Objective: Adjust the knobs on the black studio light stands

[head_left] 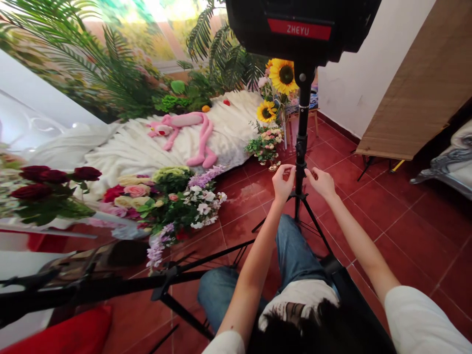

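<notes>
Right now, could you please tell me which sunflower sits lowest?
The smaller-looking sunflower, just above the pink and cream flowers; the larger-looking one shows higher up, beside the black pole.

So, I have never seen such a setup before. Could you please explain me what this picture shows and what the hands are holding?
There is no robot here: these are a person's own bare hands, seen by a camera worn on the head, looking forward and down. The left hand and right hand are on either side of a black pole; I cannot tell whether the fingers touch or hold it. Beyond, a pink plush toy lies on a white cloth. Flowers are nearby, and the floor is red tile.
</notes>
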Motion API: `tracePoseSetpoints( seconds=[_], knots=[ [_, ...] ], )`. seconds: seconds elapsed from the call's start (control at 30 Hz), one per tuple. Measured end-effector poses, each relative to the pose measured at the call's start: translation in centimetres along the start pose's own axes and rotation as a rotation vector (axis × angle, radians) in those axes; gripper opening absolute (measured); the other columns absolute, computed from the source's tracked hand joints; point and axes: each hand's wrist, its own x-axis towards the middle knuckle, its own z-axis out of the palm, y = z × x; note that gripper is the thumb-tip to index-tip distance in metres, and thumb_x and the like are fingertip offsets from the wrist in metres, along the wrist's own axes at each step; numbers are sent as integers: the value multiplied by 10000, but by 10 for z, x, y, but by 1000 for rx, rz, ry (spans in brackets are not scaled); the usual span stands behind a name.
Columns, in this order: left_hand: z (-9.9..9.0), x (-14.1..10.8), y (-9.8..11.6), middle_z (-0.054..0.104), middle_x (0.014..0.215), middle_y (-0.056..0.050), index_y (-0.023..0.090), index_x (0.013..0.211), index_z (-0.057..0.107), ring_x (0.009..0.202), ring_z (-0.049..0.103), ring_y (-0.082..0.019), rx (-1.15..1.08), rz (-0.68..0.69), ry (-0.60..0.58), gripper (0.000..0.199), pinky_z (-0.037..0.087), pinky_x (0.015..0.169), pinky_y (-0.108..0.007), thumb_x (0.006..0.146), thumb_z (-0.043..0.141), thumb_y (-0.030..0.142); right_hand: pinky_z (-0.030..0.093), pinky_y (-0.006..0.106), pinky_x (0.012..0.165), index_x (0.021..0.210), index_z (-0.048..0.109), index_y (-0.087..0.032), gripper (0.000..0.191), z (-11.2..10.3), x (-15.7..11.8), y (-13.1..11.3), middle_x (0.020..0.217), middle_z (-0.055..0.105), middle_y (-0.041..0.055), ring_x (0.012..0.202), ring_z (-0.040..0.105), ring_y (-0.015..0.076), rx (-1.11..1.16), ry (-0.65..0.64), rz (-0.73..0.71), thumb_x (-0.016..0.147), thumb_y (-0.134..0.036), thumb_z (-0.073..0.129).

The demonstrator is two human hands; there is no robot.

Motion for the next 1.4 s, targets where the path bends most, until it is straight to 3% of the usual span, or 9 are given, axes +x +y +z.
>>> tracePoseSetpoints(
  seconds=[0.13,0.27,0.53,0.8,0.97,1.13,1.23,1.33,1.4],
  knots=[
    [2,-1,-1,725,854,-47,189,886,666,784,685,-134,-9,-3,-12,300,561,784,-279,916,591,478,236,273,580,856,631,-196,484,-2,4,-4,867,721,78,712,611,181,-150,-17,-96,1036,-524,325],
    [3,-1,-1,719,845,-45,190,881,658,780,684,-134,-6,-1,-21,287,566,789,-282,920,587,465,228,281,572,806,622,-194,473,0,8,0,800,708,79,671,600,182,-152,-33,-128,1037,-483,328],
    [2,-4,-7,720,853,-44,194,922,652,790,699,-134,-60,-16,-52,275,575,783,-283,924,585,461,358,268,608,717,633,-197,641,18,14,14,582,619,38,558,549,166,305,-1,-112,997,-638,261],
    [1,-4,-4,716,857,-42,199,926,644,780,696,-129,-84,-14,-48,286,573,771,-276,912,598,481,367,279,605,645,558,-213,661,20,16,14,547,579,23,544,531,167,357,19,-117,950,-718,262],
    [-4,-5,0,713,910,-46,204,965,652,780,668,-117,-52,15,-31,207,554,761,-269,927,591,399,375,283,607,635,516,-222,658,19,15,12,514,525,8,530,520,169,378,12,-101,927,-750,255],
    [-17,-9,12,675,872,-55,211,769,686,898,646,-164,24,125,-28,135,542,824,-324,875,608,244,387,281,620,616,502,-228,664,17,14,12,509,508,3,533,516,167,363,8,-88,925,-754,241],
    [-30,-16,14,679,845,-48,209,723,671,880,651,-167,26,108,-11,130,543,862,-351,834,605,193,407,276,627,616,508,-230,679,18,13,13,511,524,4,544,529,166,346,10,-69,915,-772,233],
    [-54,-32,6,688,829,-41,200,723,644,850,666,-155,12,38,64,111,550,837,-330,816,581,197,432,275,626,594,520,-227,705,23,13,14,492,529,6,533,539,164,359,37,-25,902,-796,239],
    [-79,-48,-3,691,820,-41,192,724,632,836,674,-149,25,-27,132,105,552,800,-304,808,574,215,452,273,623,576,540,-217,725,26,14,14,478,536,11,513,544,156,412,46,16,905,-793,249]
  ],
)
